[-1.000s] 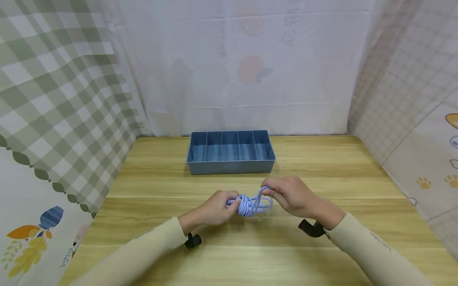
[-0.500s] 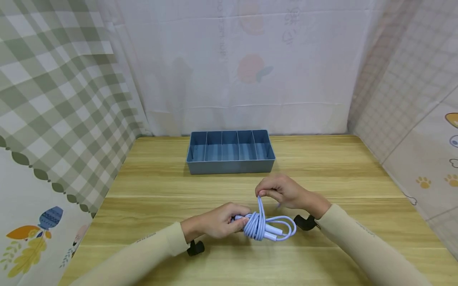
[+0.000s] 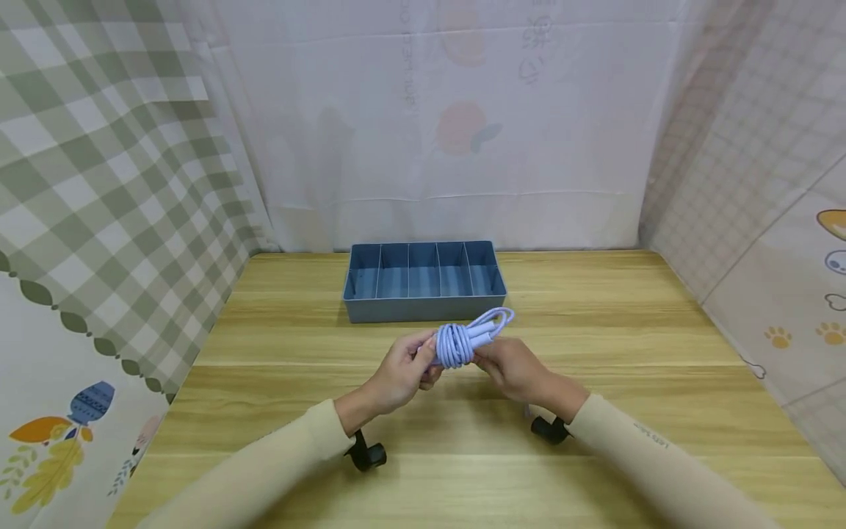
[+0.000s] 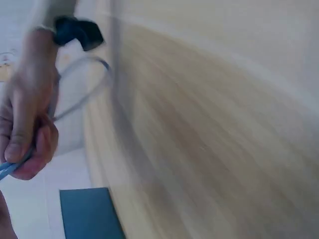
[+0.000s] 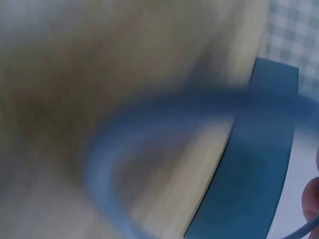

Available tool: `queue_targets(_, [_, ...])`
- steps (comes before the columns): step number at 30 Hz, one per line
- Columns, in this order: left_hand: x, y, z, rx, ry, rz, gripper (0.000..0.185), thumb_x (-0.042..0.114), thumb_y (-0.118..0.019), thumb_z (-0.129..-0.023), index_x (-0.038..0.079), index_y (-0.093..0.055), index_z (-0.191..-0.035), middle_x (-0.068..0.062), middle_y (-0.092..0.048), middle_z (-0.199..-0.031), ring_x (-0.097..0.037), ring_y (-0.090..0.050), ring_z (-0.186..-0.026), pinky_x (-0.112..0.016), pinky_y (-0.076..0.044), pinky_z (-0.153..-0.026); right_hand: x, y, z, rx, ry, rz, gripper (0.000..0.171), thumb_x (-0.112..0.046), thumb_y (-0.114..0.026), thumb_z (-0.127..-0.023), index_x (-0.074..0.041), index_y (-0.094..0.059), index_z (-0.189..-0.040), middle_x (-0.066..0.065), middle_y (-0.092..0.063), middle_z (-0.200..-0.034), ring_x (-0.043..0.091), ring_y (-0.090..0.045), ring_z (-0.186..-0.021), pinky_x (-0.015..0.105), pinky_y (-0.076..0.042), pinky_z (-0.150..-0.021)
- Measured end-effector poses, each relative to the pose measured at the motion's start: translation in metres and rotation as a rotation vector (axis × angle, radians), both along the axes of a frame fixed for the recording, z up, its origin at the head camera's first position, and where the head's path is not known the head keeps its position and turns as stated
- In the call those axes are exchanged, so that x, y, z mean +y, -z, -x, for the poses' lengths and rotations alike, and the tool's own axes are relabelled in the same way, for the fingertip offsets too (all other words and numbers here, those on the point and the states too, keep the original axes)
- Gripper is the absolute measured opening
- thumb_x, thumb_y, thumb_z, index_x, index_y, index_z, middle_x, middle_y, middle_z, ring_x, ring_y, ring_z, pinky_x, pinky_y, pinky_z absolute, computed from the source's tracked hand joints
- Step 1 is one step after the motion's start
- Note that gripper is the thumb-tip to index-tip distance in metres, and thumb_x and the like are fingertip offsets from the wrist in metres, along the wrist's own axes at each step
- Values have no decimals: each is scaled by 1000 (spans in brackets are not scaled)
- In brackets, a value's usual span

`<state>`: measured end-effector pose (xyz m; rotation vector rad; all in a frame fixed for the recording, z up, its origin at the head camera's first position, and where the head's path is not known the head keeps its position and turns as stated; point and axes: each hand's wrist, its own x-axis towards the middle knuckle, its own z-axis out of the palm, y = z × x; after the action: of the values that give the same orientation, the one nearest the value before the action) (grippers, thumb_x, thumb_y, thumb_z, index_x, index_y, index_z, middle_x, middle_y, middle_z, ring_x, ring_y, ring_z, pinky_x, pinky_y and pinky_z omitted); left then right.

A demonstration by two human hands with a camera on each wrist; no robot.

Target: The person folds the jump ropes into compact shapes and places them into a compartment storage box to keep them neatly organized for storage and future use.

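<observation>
A pale lilac cable wound about itself into a tight bundle (image 3: 454,345) was held above a wood-grain table (image 3: 628,316), on the near side of a blue-grey plastic tray with five slots (image 3: 423,310). The bundle's left end was gripped between thumb and fingers by the left hand (image 3: 396,371); a strand was pinched by the right hand (image 3: 518,371). Smooth pale plug ends (image 3: 481,334) were seen jutting at the upper right.

By its look, the cable was judged light, soft and springy, not fragile but apt to unwind; a grip across the wraps was best advised. In the left wrist view, a slack loop of cord (image 4: 82,101) was shown beside the right wrist, barely visible from the head camera. In the right wrist view, cord was blurred near the lens; whose fingertips (image 5: 311,196) were caught there could not be told.
</observation>
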<state>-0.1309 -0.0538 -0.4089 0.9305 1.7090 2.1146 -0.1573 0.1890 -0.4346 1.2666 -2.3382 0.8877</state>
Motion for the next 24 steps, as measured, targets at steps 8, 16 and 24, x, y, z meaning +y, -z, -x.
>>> queue_targets(8, [-3,5,11,115,-385,272,23,6,-44,-108,-3,-62,-98,-2,-50,-68,-9,-45,-56,-23,-38,-49,-12,-5,-18,34,119,-150,12,-9,-68,-97,-16,-60,-91,-14,-45,-65,5,-37,-57,21,-32,-51])
queue_targets(16, [-5,15,14,202,-487,385,21,4,-51,-104,-3,-69,-114,-9,-66,-86,-9,-52,-64,-24,-45,-54,-19,-12,-35,108,161,-257,19,-11,-67,-97,-16,-53,-86,-15,-38,-65,5,-28,-54,21,-23,-53])
queue_targets(24, [-7,25,22,361,-633,475,14,4,-56,-101,2,-63,-90,-2,-56,-71,-8,-47,-58,-25,-42,-50,-22,-20,-46,245,85,-328,11,-11,-67,-92,-13,-56,-89,-11,-49,-68,6,-30,-53,21,-17,-55])
